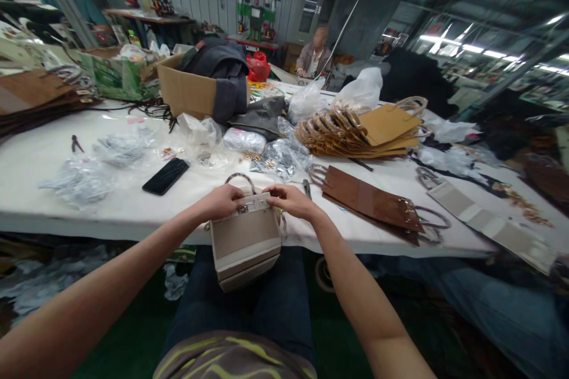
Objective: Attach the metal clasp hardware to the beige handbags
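A small beige handbag (246, 243) leans over the table's front edge above my lap, tilted toward me. Its handle (240, 179) stands up at the top, and a metal clasp shows at the flap. My left hand (223, 201) grips the flap's left side beside the clasp, fingers bent. On the opposite side, my right hand (291, 199) pinches the flap's upper right edge between thumb and fingers. Part of the handbag's top is hidden behind my fingers. Just beyond my right hand lies a dark tool (306, 188).
Left of me are a black phone (166, 176) and small pliers (76, 143). Brown bag panels (371, 198) and beige panels (489, 222) lie to the right. Further back are stacked tan panels (391, 127) and a cardboard box (186, 89). Another person (315, 53) sits across.
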The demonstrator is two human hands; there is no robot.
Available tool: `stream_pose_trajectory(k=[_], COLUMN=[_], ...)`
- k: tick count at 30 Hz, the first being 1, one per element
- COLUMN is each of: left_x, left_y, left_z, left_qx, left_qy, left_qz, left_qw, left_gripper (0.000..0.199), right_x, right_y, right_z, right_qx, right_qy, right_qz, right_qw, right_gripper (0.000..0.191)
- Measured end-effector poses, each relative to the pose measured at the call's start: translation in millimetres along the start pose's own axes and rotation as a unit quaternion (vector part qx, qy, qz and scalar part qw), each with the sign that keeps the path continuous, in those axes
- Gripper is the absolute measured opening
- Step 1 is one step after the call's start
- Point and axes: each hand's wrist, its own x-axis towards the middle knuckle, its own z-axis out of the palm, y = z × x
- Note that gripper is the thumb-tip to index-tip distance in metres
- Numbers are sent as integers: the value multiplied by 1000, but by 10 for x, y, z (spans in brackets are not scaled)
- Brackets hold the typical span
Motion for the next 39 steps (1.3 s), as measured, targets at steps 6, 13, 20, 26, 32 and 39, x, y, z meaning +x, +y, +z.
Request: stream_pose_trajectory(k=[6,13,20,26,32,39], left_x=[-87,100,223,116,314,334], left_y=[15,-3,-288,-382,-352,-262], left_z=[-57,-214,-7,-35,118,311], left_qx=[31,38,149,197,229,239], left_qy=[1,0,67,106,101,122], left_qz=[23,62,106,154,151,128], left_qw=[999,997,981,962,956,955], left_gripper=[28,28,37,42,41,38], right_x=[80,94,133,112,144,124], right_y=[-105,-166,-231,-272,-165,185], right_z=[-49,-69,37,140,67,96], right_qx=[95,138,-82,-84,-120,-181], right_qy=[-72,-26,9,21,15,58], right_qz=[41,72,-16,-31,52,46], right_qw=[992,987,996,996,991,981], right_gripper=[53,54,28,31,26,28])
